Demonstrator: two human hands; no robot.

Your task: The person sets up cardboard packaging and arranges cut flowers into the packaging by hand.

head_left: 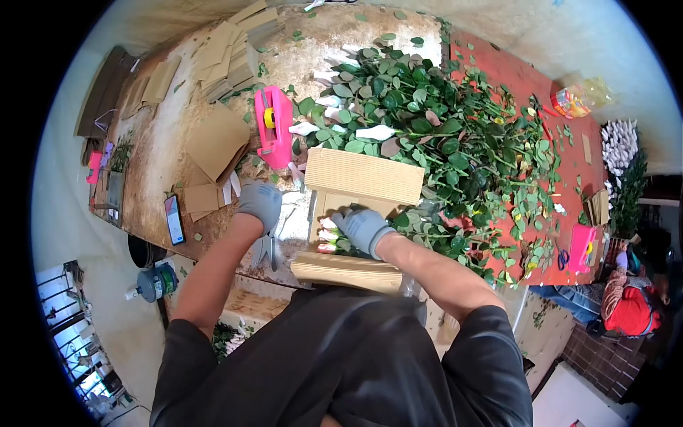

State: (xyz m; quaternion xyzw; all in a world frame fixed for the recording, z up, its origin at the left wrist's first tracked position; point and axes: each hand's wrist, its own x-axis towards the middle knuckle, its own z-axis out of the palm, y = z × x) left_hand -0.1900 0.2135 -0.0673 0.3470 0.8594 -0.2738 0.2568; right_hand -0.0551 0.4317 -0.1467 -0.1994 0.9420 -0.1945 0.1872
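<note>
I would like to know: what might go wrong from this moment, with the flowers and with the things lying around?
The right hand is over the stems close to the flower buds on the cardboard; too much pressure might bruise them. The phone lies near the edge of the table, so a sweeping left arm might knock it off.

Heaped flowers (449, 127) and stacked cardboard (231, 60) suggest a flower-packing workshop.
</note>
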